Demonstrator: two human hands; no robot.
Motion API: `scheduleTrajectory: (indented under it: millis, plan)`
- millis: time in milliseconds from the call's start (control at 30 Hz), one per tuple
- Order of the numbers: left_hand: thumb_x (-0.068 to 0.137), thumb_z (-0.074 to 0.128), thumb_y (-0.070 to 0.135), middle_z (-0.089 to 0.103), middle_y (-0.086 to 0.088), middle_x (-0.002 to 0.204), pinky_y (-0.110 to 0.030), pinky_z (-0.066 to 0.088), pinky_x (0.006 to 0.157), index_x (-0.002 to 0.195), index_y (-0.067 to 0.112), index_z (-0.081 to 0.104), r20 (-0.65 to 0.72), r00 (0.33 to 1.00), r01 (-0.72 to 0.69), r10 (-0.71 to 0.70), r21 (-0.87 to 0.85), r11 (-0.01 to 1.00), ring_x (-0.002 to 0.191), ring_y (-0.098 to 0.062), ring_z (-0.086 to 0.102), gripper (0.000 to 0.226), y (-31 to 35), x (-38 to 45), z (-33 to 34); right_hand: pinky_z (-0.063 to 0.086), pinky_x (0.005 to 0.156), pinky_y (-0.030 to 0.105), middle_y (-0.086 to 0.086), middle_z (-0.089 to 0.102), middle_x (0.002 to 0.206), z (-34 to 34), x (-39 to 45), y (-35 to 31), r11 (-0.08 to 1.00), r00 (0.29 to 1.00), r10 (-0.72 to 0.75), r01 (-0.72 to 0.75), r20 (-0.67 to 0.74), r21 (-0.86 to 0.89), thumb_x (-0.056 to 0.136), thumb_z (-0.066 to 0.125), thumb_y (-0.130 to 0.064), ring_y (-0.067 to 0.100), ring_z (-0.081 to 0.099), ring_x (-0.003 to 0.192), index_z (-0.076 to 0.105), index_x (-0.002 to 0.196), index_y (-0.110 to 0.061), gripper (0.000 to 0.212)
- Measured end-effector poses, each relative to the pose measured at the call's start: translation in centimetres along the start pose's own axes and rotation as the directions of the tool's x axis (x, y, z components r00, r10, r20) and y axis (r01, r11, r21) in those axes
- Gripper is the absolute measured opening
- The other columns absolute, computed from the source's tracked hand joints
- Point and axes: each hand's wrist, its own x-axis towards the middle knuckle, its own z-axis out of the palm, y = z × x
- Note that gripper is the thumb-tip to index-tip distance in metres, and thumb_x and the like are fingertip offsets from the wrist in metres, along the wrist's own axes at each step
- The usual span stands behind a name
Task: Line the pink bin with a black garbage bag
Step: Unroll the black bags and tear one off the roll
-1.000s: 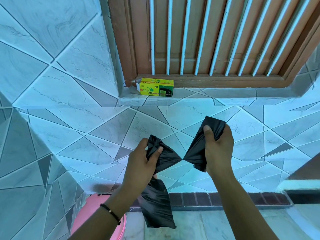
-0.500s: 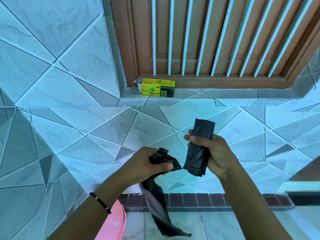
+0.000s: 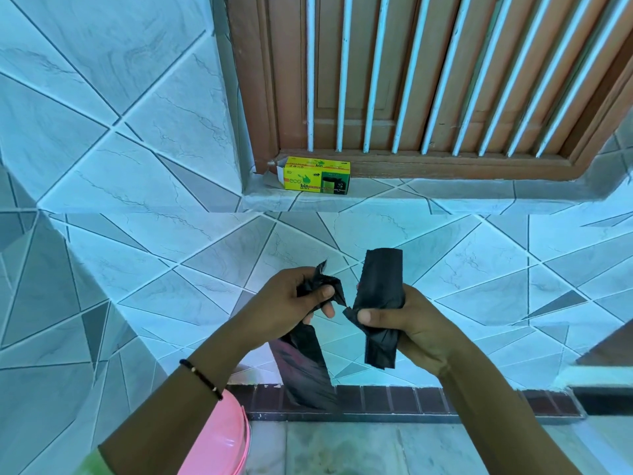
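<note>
Pinching one black garbage bag (image 3: 305,358) in my left hand (image 3: 291,303), right hand (image 3: 407,323) gripping the bag roll (image 3: 380,293) upright — pink bin (image 3: 222,443) sits low-left, nearer my left hand — bag hanging lengthwise beside it.

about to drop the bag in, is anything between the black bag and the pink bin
Nothing visible blocks the way. The left hand grips the loose black bag, hanging just right of the pink bin, whose opening is mostly hidden. The right hand holds the roll.
</note>
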Motion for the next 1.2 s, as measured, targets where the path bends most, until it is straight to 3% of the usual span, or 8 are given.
scheduleTrajectory:
  millis: [200,333,467,667,867,1033,1100,1200]
  plan:
    - [0.092,0.055,0.021,0.068,0.008,0.064,-0.014,0.038,0.048,0.08,0.026,0.059,-0.015,1.0,0.017,-0.017,0.035,0.999,0.046,-0.008,0.044,0.014,-0.4,0.0,0.3,0.057,0.062,0.041,0.015,0.068,0.077,0.8,-0.4,0.5,0.993,0.999,0.009,-0.015,-0.051,-0.117,0.072,0.067,0.017,0.031,0.068,0.07,0.059,0.092,0.0,0.027]
    - [0.092,0.056,0.017,0.068,0.004,0.065,-0.013,0.036,0.047,0.082,0.021,0.061,-0.009,1.0,-0.001,0.001,0.029,1.0,0.042,-0.005,0.04,0.011,-0.6,-0.2,0.0,0.055,0.065,0.029,0.016,0.072,0.091,0.4,-0.8,0.1,0.969,0.998,0.036,-0.023,0.052,-0.247,0.072,0.069,0.013,0.024,0.07,0.076,0.06,0.106,-0.003,0.038]
    - [0.092,0.055,0.017,0.067,0.01,0.059,-0.015,0.036,0.048,0.083,0.027,0.065,0.005,1.0,-0.002,0.001,0.149,0.989,0.045,-0.008,0.04,0.016,-0.4,-0.2,-0.4,0.05,0.058,0.026,0.007,0.065,0.069,0.9,-0.6,0.4,0.937,1.0,-0.014,0.007,-0.018,-0.349,0.062,0.079,0.006,0.019,0.06,0.058,0.065,0.084,-0.001,0.027]
    - [0.093,0.053,0.025,0.06,0.014,0.047,-0.011,0.038,0.048,0.069,0.031,0.056,-0.006,0.999,0.042,-0.041,0.188,0.981,0.04,-0.001,0.047,0.025,-0.5,-0.6,-0.6,0.049,0.053,0.028,0.011,0.06,0.059,0.1,0.1,0.4,0.987,0.981,-0.11,0.126,-0.158,0.097,0.061,0.068,0.0,0.022,0.053,0.048,0.064,0.073,-0.001,0.013]
    - [0.078,0.051,0.056,0.05,0.004,0.046,-0.022,0.04,0.057,0.075,0.004,0.061,-0.011,0.99,0.14,-0.144,-0.168,0.976,0.044,-0.009,0.045,0.053,-1.6,-1.1,0.4,0.044,0.048,0.029,0.006,0.047,0.055,0.6,0.5,1.4,0.925,0.986,-0.089,0.134,-0.14,0.356,0.066,0.061,0.0,0.017,0.044,0.043,0.061,0.06,-0.009,0.011]
    - [0.072,0.07,0.049,0.057,-0.001,0.075,-0.017,0.027,0.048,0.102,0.013,0.07,0.151,0.988,0.139,-0.028,-0.81,0.569,0.039,-0.004,0.03,0.046,-2.9,-0.9,1.3,0.043,0.049,0.028,0.005,0.055,0.065,1.8,1.1,2.6,0.857,0.992,-0.114,0.128,-0.059,0.5,0.063,0.063,0.005,0.014,0.042,0.043,0.053,0.083,-0.004,0.024]
    - [0.067,0.075,0.047,0.072,0.005,0.094,-0.016,0.029,0.048,0.111,0.013,0.061,0.18,0.984,0.168,-0.01,-0.898,0.406,0.037,-0.002,0.031,0.058,-3.3,-0.6,1.6,0.044,0.049,0.027,0.01,0.067,0.083,2.1,1.3,2.8,0.799,0.989,-0.147,0.122,-0.004,0.588,0.055,0.074,0.002,0.013,0.044,0.044,0.058,0.095,0.001,0.043]
    - [0.069,0.073,0.047,0.073,0.008,0.082,-0.014,0.032,0.048,0.097,0.017,0.068,0.227,0.972,0.192,0.067,-0.92,0.341,0.037,-0.003,0.029,0.041,-3.2,-0.6,2.0,0.045,0.048,0.023,0.016,0.072,0.093,2.1,1.3,2.4,0.787,0.975,-0.18,0.061,0.133,0.614,0.06,0.076,-0.013,0.008,0.047,0.04,0.069,0.096,0.003,0.04]
